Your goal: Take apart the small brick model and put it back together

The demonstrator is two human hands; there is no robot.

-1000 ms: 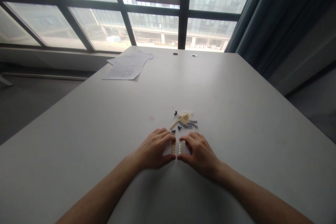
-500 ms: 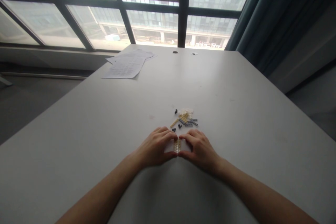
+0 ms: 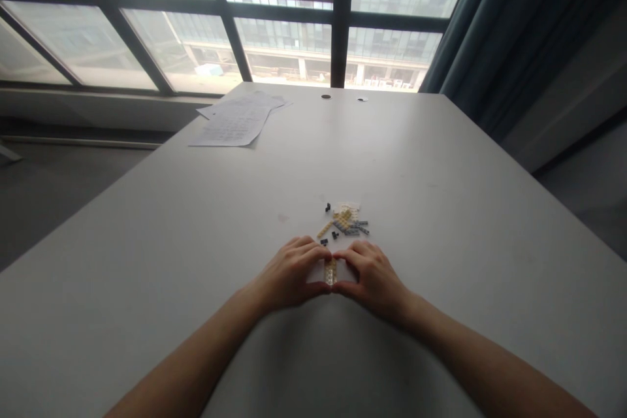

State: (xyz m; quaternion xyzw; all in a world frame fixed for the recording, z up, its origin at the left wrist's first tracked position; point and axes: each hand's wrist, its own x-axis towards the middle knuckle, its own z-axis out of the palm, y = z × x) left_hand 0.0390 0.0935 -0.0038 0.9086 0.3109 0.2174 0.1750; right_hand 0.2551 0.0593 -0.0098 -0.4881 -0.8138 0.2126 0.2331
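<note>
My left hand [image 3: 289,274] and my right hand [image 3: 375,277] rest on the white table [image 3: 441,209], fingertips meeting. Between them both pinch small tan building-block plates [image 3: 331,271] pressed side by side. Thumbs are under, fingers curled over the top. Just beyond the hands lies a small pile of loose tan, grey and black pieces [image 3: 345,222].
Printed paper sheets [image 3: 235,124] lie at the far left of the table. Two round cable holes [image 3: 326,96] sit near the far edge. Large windows stand behind the table, and a dark curtain [image 3: 490,32] hangs at the right.
One second ago each hand held a separate tan plate with a gap between them. The hands have moved together and the plates now touch.
</note>
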